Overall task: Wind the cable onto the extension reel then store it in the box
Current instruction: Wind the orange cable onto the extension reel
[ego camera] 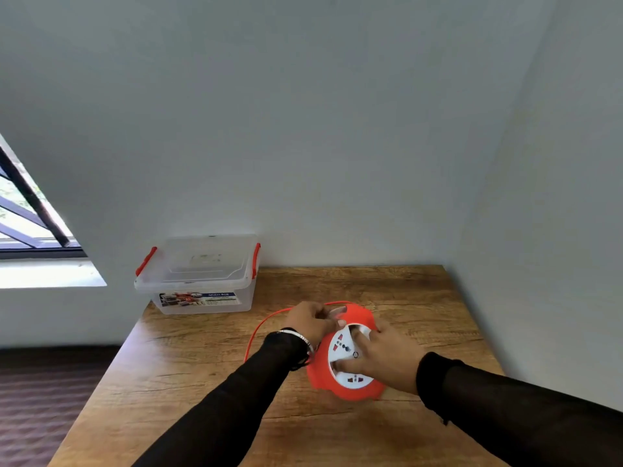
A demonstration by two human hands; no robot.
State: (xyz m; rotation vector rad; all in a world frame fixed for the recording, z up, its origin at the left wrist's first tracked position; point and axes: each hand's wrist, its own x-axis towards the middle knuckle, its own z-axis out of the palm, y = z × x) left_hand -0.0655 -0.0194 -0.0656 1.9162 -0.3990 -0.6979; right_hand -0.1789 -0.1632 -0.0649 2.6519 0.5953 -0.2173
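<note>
**Both hands on the reel, cable looping out to the left**

Head view. The reel (344, 362), orange with a white socket face, is sitting tilted on the wooden table (404, 298), near the middle. The right hand (381, 355) is lying over the white face, fingers spread and pressing onto it, thumb toward the near edge. The left hand (308, 320) is closing its fingers at the reel's far rim, pinching there; whether it is gripping the cable or the rim itself is not clear. The cable (266, 323), thin and orange, is arcing out from the far rim, swinging left and curving back under the left wrist. A bracelet is showing on that wrist; both sleeves are black. The box (202, 274), clear plastic with red latches, is standing lidded at the table's far left corner, well apart from the reel, against the wall.
</note>
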